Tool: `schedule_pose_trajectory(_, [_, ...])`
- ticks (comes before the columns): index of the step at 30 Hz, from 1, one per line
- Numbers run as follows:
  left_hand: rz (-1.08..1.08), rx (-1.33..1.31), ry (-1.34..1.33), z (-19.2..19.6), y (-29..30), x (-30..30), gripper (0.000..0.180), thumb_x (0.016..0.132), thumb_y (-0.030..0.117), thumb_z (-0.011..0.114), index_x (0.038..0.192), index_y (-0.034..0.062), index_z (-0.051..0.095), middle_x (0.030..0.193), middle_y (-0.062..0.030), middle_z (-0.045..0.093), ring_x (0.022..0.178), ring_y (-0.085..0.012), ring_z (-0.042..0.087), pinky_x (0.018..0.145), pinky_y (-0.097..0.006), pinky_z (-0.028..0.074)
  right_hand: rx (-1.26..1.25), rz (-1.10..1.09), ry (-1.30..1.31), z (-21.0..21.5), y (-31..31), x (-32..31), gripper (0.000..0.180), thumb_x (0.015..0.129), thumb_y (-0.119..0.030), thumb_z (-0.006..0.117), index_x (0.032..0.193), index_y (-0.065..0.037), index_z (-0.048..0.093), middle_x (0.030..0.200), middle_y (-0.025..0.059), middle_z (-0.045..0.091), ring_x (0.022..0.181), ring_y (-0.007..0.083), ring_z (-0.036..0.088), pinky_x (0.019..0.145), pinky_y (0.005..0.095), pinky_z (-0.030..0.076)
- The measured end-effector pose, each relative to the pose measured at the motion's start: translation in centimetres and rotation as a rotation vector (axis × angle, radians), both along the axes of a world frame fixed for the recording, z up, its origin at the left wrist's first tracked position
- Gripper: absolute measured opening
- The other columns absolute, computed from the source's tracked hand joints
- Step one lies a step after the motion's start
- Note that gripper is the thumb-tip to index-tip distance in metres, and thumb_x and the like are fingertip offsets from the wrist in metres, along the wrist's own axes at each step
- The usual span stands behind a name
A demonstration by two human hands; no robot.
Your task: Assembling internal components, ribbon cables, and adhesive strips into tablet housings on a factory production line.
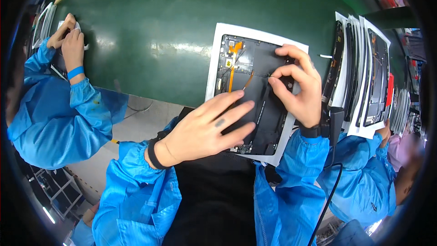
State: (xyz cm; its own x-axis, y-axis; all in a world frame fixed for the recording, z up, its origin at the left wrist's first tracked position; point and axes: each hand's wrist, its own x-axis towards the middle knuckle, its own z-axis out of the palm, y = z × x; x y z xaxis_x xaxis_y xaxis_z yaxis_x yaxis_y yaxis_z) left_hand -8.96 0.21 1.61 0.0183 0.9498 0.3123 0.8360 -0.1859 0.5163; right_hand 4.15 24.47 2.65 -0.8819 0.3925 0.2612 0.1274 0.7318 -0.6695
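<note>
In front of me a black tablet housing [261, 59] with its inner side up lies on a white sheet [259, 30]. Orange flex cables [231, 79] run along its left part, and a thin short one [249, 80] stands out near the middle. My left hand [207, 127] is spread across the lower left of the housing, its index fingertip close to the thin orange cable. Over the right side, my right hand [300, 84] pinches thumb and index finger together near the housing's middle; what is between them is too small to make out. Its other fingers are raised.
On the right stands a row of tablet housings [375, 77] with white sheets between them. A co-worker in blue [59, 114] handles something at the far left of the green table [150, 23]. Another blue-sleeved person [359, 177] is close at right. A black cable [334, 187] hangs by my right arm.
</note>
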Motion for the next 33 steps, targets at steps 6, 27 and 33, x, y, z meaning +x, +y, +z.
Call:
schedule_pose_trajectory(6, [-0.09, -0.093, -0.006, -0.9, 0.0, 0.4, 0.057, 0.078, 0.049, 0.082, 0.133, 0.0396, 0.075, 0.159, -0.0146, 0.05, 0.148, -0.0434, 0.047, 0.116, -0.055, 0.051, 0.054, 0.013, -0.028, -0.3, 0.0, -0.1, 0.015, 0.078, -0.008, 0.087, 0.091, -0.009, 0.079, 0.138, 0.0109, 0.068, 0.133, 0.034, 0.062, 0.108, 0.0444, 0.043])
schedule_pose_trajectory(27, [-0.149, -0.183, 0.091, -0.4, 0.1, 0.0, 0.049, 0.084, 0.05, 0.079, 0.133, 0.0408, 0.075, 0.162, -0.0154, 0.052, 0.151, -0.0398, 0.048, 0.125, -0.054, 0.04, 0.073, -0.067, -0.064, -0.8, -0.2, -0.1, 0.011, 0.081, -0.013, 0.085, 0.091, -0.011, 0.08, 0.141, 0.0133, 0.064, 0.131, 0.0354, 0.06, 0.114, 0.0482, 0.039])
schedule_pose_trajectory(33, [-0.187, -0.176, 0.11, -0.2, 0.4, -0.7, 0.052, 0.084, 0.048, 0.079, 0.134, 0.0406, 0.074, 0.161, -0.0154, 0.053, 0.15, -0.0394, 0.049, 0.126, -0.053, 0.039, 0.086, -0.083, -0.073, -0.9, -0.3, -0.1, 0.012, 0.081, -0.013, 0.085, 0.092, -0.011, 0.081, 0.136, 0.0131, 0.064, 0.129, 0.0344, 0.06, 0.111, 0.047, 0.04])
